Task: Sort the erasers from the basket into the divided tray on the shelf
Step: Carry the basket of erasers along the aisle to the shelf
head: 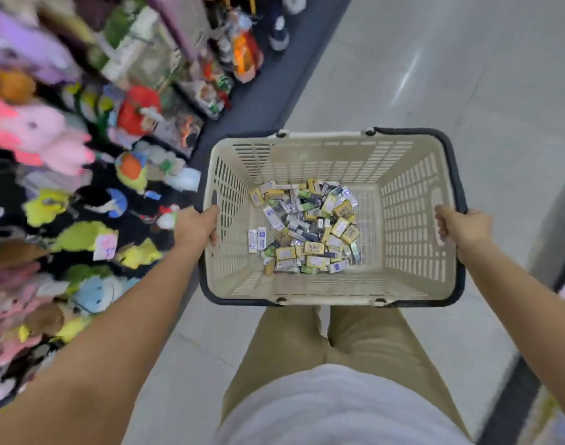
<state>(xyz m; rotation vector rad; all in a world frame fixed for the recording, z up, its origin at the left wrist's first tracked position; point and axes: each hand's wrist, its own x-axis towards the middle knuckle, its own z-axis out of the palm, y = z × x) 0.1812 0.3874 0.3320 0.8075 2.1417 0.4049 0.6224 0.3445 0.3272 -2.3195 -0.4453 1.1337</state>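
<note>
erasers (307, 228) lie heaped on the floor of a cream slatted basket (403, 162), packets pointing every which way. basket's long axis runs left to right before the person's legs. left hand (196, 224) curls tight over the left rim, right hand (462, 228) grips the right rim. blurred plush toys (50, 136) crowd the shelving at left; pale floor (467, 75) stretches ahead.

The basket (332, 162) is matt beige plastic, slotted. Erasers (307, 229) wear printed paper sleeves. The floor (435, 75) is smooth and glossy.
</note>
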